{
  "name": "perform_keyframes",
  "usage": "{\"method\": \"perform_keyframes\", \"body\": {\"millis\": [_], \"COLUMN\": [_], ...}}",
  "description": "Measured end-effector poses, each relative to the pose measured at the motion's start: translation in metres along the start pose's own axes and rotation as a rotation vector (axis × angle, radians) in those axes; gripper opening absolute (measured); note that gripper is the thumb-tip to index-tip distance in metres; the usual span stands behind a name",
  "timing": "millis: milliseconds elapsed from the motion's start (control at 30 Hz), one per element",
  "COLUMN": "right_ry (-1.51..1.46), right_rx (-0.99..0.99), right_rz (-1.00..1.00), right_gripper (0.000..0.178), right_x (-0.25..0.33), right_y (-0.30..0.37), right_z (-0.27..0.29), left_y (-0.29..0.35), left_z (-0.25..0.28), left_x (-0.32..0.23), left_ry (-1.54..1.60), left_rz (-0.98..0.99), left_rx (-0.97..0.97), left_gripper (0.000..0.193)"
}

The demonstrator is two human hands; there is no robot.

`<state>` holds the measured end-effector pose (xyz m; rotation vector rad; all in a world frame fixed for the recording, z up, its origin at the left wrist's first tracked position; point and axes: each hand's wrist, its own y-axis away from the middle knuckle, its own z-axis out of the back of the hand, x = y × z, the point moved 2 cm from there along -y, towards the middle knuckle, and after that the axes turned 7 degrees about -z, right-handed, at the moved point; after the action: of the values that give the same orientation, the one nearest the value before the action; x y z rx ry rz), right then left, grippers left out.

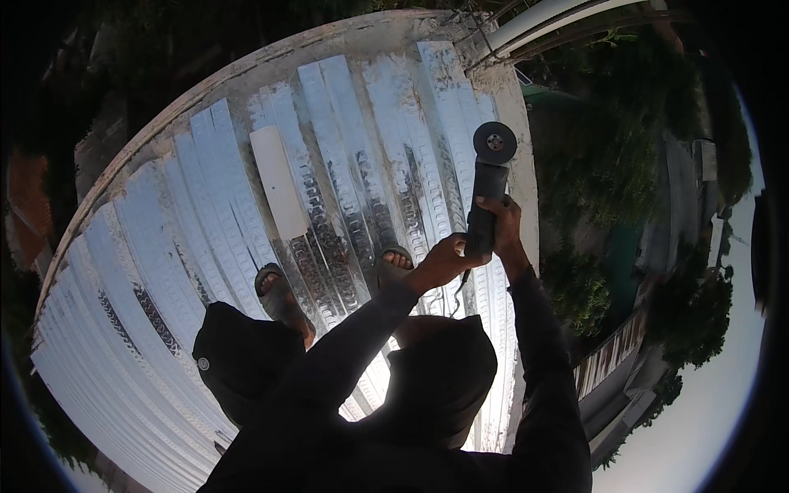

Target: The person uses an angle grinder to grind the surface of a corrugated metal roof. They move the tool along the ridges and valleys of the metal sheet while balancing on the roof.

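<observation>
A dark angle grinder (486, 205) is held out ahead of me, its round cutting disc (495, 143) at the far end near the right edge of the roof. My left hand (448, 259) grips the rear of its body. Farther forward, my right hand (505, 220) wraps round the body from the right side. A thin cord (463, 283) hangs from the grinder's back end toward the roof. Whether the disc is turning cannot be made out.
Ribbed shiny metal sheeting (222, 189) lies under my sandalled feet (283, 300). A pale flat strip (278, 181) rests on it ahead. Concrete edging (526, 164) borders the right side, with a drop to trees (608, 164) below. A pale beam (551, 20) crosses at the far right corner.
</observation>
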<state>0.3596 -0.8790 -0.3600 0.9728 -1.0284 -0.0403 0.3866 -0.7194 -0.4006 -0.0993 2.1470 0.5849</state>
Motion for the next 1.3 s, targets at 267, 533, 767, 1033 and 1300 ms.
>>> {"method": "perform_keyframes", "body": {"millis": [267,533,767,1033,1300], "right_ry": [-0.403,-0.346,-0.101,-0.243,-0.204], "right_rx": [0.355,0.528,0.297,0.404,0.411], "right_rz": [-0.117,-0.395,-0.246,-0.214,-0.264], "right_gripper": [0.047,0.048,0.030,0.033,0.027], "right_x": [-0.051,-0.057,-0.040,-0.084,-0.066], "right_y": [-0.098,-0.096,-0.137,-0.150,-0.156], "right_z": [-0.041,-0.025,-0.016,-0.056,-0.052], "left_y": [-0.067,-0.042,-0.056,-0.037,-0.052], "left_z": [0.078,0.073,0.058,0.094,0.084], "left_x": [0.057,0.045,0.041,0.068,0.058], "left_ry": [0.142,0.372,-0.282,-0.650,-0.455], "left_rz": [-0.112,0.062,-0.377,-0.579,-0.404], "left_rx": [0.070,0.189,-0.170,-0.274,-0.333], "left_gripper": [0.040,0.043,0.070,0.066,0.075]}}
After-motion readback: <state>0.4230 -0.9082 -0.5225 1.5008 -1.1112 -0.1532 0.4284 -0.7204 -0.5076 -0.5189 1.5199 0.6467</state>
